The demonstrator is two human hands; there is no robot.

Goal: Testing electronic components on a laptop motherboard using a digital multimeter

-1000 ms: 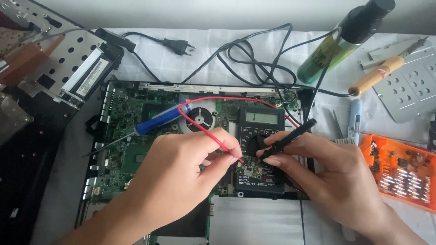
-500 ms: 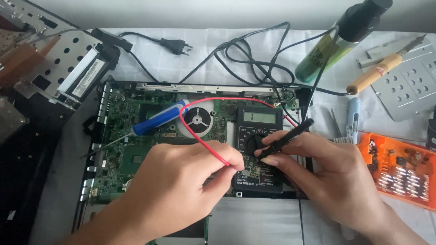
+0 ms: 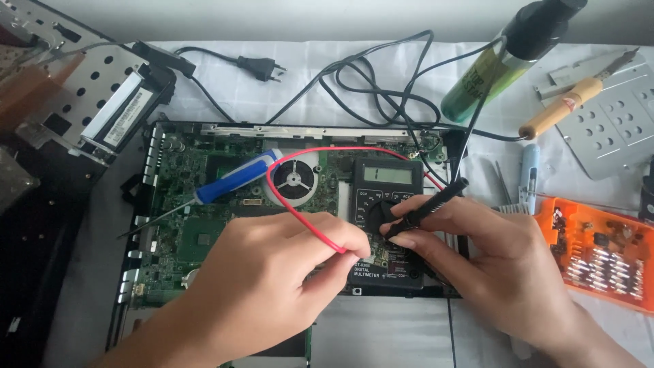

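Note:
A green circuit board [image 3: 191, 177] lies in an open black chassis at the middle of the view. A black digital multimeter [image 3: 388, 197] rests on its right half. My left hand [image 3: 272, 279] is closed on a red probe whose red lead [image 3: 300, 218] loops up over the board's round fan [image 3: 294, 179]. My right hand [image 3: 477, 259] pinches a black probe [image 3: 429, 204] that slants across the meter's dial. Both probe tips meet under my fingers just below the dial; the contact point is hidden.
A blue-handled screwdriver [image 3: 225, 185] lies on the board. Behind it are coiled black cables and a plug [image 3: 262, 67], a green spray can [image 3: 504, 65] and a wooden-handled soldering iron [image 3: 565, 105]. An orange bit case [image 3: 599, 255] sits right; perforated metal parts [image 3: 82, 88] sit left.
Both hands stay over the multimeter with the probes; the fingers have shifted only slightly. The view has drifted a little.

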